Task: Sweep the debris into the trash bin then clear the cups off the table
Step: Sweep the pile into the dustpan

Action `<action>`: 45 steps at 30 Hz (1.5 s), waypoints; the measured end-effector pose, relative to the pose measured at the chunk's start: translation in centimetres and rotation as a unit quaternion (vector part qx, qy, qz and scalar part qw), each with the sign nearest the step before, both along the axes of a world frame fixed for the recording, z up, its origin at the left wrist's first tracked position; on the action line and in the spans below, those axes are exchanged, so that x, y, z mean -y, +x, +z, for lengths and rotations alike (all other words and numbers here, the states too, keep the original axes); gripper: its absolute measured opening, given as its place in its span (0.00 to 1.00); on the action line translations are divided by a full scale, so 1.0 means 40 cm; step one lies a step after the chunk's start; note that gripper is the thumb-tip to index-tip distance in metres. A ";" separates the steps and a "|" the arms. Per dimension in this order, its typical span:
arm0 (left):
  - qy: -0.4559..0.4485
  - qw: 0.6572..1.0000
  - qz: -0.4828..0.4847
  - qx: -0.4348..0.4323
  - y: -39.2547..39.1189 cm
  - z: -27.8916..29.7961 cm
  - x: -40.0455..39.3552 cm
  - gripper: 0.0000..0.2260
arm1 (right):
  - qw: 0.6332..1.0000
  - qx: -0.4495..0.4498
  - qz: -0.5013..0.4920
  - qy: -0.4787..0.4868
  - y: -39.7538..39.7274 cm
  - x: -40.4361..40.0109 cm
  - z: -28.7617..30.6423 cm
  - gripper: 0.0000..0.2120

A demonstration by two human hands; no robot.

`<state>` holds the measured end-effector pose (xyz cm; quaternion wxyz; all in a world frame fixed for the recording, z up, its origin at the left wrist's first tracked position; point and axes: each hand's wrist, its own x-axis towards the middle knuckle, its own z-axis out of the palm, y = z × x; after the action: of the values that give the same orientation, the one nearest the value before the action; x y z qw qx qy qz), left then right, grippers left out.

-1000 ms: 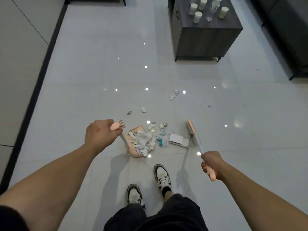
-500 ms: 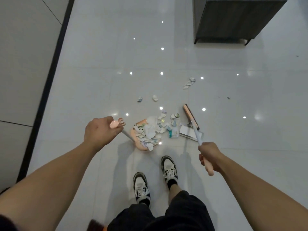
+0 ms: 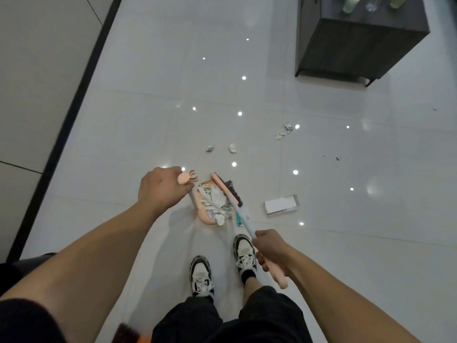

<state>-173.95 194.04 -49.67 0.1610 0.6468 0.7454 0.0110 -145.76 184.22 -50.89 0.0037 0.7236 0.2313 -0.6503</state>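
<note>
My left hand (image 3: 160, 189) was closed around the top of the pink plastic dustpan's (image 3: 210, 209) upright handle; I use that pan, full of crumpled paper debris (image 3: 216, 203), as the landmark. My right hand (image 3: 270, 251) was clenched on the pink-and-white broom (image 3: 226, 188), its head at the pan's right edge. Right of the pan lay a flat white box (image 3: 280, 205); beyond it, loose scraps (image 3: 284, 131); far beyond and right, pale paper cups (image 3: 351, 3) on the dark table (image 3: 358, 43).

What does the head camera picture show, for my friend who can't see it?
A person's right hand pushes a pink broom against a dustpan full of paper scraps, steadied by the left hand. A white box and crumpled scraps lie on the floor.
</note>
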 end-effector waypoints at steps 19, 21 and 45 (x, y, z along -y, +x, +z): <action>-0.005 1.000 -0.015 0.025 -0.099 0.052 0.036 0.13 | 0.974 0.051 -0.222 -0.002 -0.036 0.140 0.102 0.09; -0.012 1.000 -0.015 0.020 -0.115 0.057 0.035 0.13 | 0.965 0.037 -0.256 -0.027 -0.062 0.157 0.093 0.10; -0.018 0.999 0.014 0.024 -0.205 0.025 0.111 0.14 | 0.946 -0.008 -0.322 -0.023 -0.147 0.055 0.122 0.10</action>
<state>-182.13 189.58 -48.68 0.1898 0.6330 0.7504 0.0154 -151.65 182.04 -46.01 -0.1913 0.7538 -0.0289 -0.6280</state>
